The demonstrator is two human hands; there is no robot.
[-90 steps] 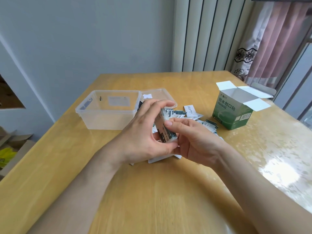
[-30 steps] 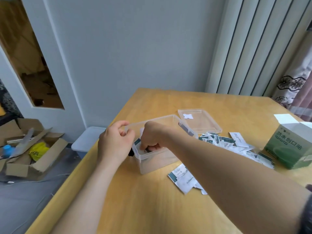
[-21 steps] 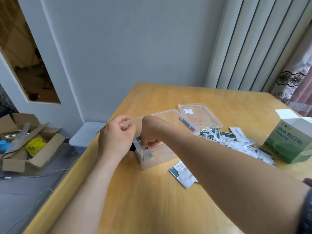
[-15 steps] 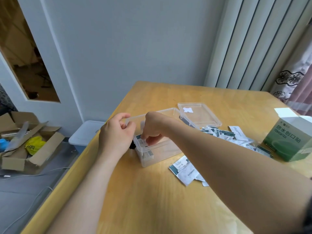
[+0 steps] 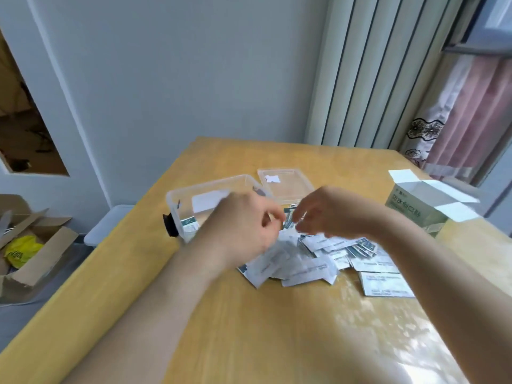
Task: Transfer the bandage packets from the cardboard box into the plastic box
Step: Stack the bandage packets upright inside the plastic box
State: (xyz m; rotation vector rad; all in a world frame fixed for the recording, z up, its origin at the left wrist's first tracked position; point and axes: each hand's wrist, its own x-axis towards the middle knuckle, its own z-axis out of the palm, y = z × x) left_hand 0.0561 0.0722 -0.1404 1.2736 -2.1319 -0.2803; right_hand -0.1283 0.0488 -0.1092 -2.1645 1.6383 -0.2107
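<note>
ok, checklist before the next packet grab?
1. Clear plastic box open on top: ok; its clear lid lies flat behind it.
2. Loose white-and-green bandage packets on the wooden table, right under the hands: ok.
3. Left hand free: cannot tell; fingers curled, blurred.
4. Right hand free: cannot tell; a packet shows at its fingertips, but the grip is blurred.
5. Green cardboard box emptied: cannot tell; flaps open, inside hidden.
</note>
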